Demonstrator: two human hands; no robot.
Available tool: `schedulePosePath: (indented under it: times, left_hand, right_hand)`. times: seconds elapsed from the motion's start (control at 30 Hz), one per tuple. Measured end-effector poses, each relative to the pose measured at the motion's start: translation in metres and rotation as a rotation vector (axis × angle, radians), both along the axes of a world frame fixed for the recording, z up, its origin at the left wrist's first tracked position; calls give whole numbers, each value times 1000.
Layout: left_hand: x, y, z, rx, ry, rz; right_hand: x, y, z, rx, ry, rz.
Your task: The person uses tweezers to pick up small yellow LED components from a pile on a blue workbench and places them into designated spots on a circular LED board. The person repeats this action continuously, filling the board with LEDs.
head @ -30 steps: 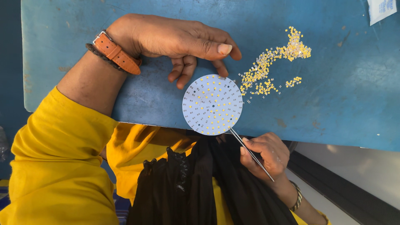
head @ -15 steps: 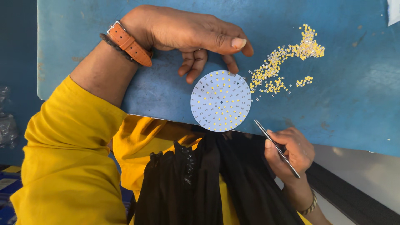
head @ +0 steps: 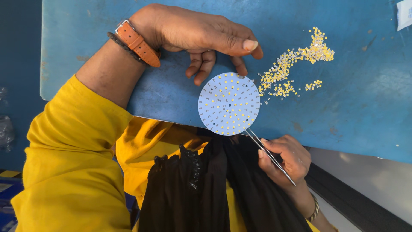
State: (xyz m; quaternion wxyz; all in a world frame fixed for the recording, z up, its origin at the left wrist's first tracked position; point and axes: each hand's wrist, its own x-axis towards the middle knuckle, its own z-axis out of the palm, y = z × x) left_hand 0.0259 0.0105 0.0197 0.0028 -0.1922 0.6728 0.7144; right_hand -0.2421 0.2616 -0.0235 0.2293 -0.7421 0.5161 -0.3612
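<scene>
A round white circuit board (head: 229, 103) dotted with small yellow chips lies on the blue table (head: 365, 107) near its front edge. My left hand (head: 201, 34), with an orange strap on the wrist, rests on the table just above the board; its fingertips touch the board's upper rim. My right hand (head: 285, 159) is below the table edge and grips metal tweezers (head: 269, 155), whose tips reach the board's lower right rim. A scatter of tiny yellow chips (head: 292, 71) lies to the right of the board.
A white paper scrap (head: 404, 13) sits at the table's top right corner. Black cloth (head: 214, 189) and yellow sleeves cover my lap below the table. A dark rail runs along the bottom right.
The tweezers, lifted away from the board half a second ago, have come back to its lower right rim. The left hand stays on the board.
</scene>
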Motion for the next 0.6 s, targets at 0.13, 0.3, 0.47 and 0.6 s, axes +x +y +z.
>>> schedulePosePath:
  times: [0.13,0.3,0.47,0.6]
  left_hand:
    - [0,-1,0,22,23,-14]
    - [5,1,4,92,-61,90]
    - [28,19,44,-87,-39,435]
    - [55,89,64,-110,-43,758]
  right_hand:
    - [-2,4,-6,4,-10,-18]
    - [-4,21,-9,157,-505,-216]
    - [-19,27,11,490,-1343,-110]
    - [-28,26,26,544,-1481,-142]
